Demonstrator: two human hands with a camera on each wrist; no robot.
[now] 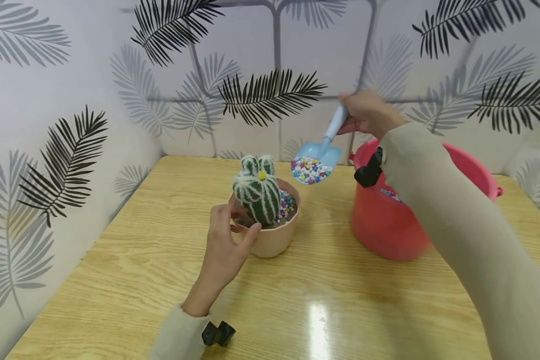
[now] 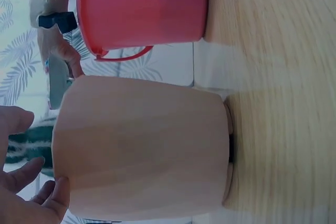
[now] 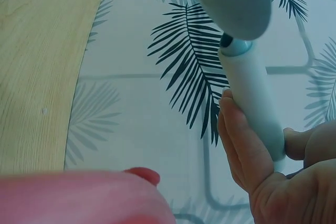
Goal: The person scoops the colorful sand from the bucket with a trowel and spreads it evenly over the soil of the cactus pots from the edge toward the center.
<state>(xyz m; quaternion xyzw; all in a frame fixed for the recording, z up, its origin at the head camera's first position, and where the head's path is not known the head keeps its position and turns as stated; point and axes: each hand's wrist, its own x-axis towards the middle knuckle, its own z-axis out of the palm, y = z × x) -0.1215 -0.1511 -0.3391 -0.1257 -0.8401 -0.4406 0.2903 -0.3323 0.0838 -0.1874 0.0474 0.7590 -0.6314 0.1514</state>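
In the head view a potted plant stands at mid-table: a green knitted cactus (image 1: 264, 202) with white stripes and a yellow dot, in a beige pot (image 1: 274, 242). Colored pebbles (image 1: 287, 206) lie beside it in the pot. My left hand (image 1: 225, 245) is at the pot's near-left rim, thumb and fingers apart, fingertips close to the cactus base. My right hand (image 1: 366, 114) grips the pale handle of a light blue shovel (image 1: 317, 150), raised right of the cactus. Its scoop carries multicolored pebbles. The right wrist view shows fingers and thumb round the handle (image 3: 252, 93).
A red bucket (image 1: 387, 220) with more pebbles inside stands on the right, under my right forearm. In the left wrist view its red handle (image 2: 126, 56) hangs at the side. Behind the wooden table (image 1: 162, 240) rises a wall with a leaf pattern.
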